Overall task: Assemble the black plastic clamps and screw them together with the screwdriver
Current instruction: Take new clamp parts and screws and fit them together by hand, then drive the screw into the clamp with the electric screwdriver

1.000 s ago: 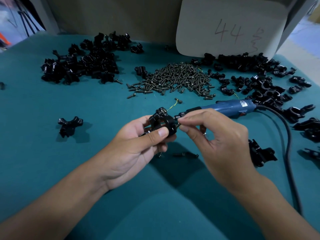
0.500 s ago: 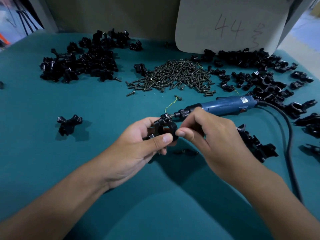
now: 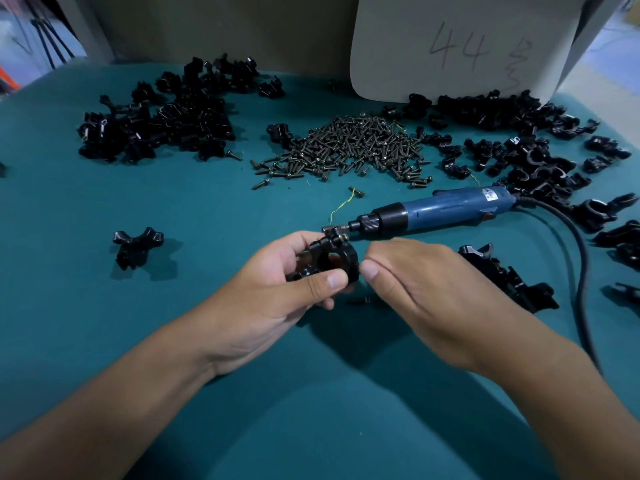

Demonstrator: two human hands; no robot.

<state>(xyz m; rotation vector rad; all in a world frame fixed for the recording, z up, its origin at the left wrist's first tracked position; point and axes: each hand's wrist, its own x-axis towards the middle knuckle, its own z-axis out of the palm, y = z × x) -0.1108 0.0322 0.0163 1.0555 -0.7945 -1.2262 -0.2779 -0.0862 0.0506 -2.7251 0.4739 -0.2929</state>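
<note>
- Head view: left hand (image 3: 277, 292) grips the black clamp (image 3: 332, 258) above the teal table (image 3: 104, 306).
- Right hand (image 3: 426, 289), fingers curled, thumb at the clamp; whether it pinches anything cannot be told.
- Blue screwdriver (image 3: 436, 213) lies just behind.

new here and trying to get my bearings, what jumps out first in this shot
Front and centre, the left hand grips a black clamp while the right hand pinches at its right edge. Just behind them the blue electric screwdriver lies on the teal table, tip toward the clamp. Farther back sits a heap of dark screws, flanked by piles of black clamp parts left and right.
</note>
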